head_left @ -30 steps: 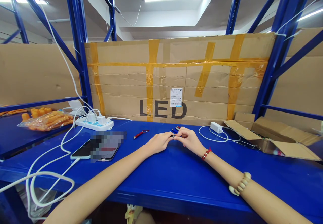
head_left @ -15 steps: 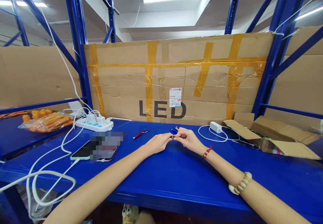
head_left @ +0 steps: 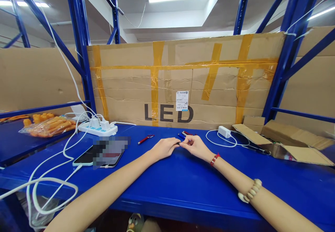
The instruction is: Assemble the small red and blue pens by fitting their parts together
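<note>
- The left hand (head_left: 164, 147) and right hand (head_left: 195, 145) pinch one tiny dark part (head_left: 179, 143) between fingertips, just above the blue worktop (head_left: 183, 183).
- The part looks light, hard and easy to drop; a narrow grip at its two ends suits it.

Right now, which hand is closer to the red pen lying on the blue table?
Left. The left hand lies just right of the red pen; the right hand sits farther right, beyond it.

both arms outstretched, left hand (head_left: 164, 147) and right hand (head_left: 195, 145) fingertips meeting
</note>
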The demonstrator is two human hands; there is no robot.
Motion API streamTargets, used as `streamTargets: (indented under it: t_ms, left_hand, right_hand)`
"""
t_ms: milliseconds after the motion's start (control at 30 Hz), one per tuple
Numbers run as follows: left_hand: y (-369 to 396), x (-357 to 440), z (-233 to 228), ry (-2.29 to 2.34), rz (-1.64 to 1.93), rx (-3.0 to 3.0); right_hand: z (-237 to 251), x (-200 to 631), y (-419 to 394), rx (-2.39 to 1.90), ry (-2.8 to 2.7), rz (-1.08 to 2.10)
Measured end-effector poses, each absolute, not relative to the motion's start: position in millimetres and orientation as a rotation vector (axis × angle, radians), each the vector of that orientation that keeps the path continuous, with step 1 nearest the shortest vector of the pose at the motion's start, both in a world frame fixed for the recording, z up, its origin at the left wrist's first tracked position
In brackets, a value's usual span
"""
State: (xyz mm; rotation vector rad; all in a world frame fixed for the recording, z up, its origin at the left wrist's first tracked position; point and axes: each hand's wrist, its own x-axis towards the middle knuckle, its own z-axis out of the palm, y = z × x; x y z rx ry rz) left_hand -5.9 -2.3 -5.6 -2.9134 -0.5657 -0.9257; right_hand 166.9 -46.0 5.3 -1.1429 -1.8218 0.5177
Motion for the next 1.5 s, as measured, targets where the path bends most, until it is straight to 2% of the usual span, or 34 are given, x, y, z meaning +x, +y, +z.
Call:
streamTargets:
  t_ms: [167,533,1033,1500]
  left_hand:
    - [-1.8,-5.6,-6.2,-0.560,-0.899,-2.885]
    - [-5.6,-3.6,2.0,-0.643,-0.847,-2.911]
    - [-9.4,-0.7,5.9,-0.828,-0.573,-2.739]
    - [-6.1,-1.8,-0.7,-0.985,-0.567,-2.719]
  right_hand:
    - [6.4,162.2,-49.4,-1.217,-1.770,0.615]
    - [2.7,164.6,-43.6,-1.235,-1.780,0.561]
    - [0.5,170.7,-40.8,-1.291,-1.986,0.290]
    - [4.4,172.6,-44.2,-1.363,-2.019,-0.014]
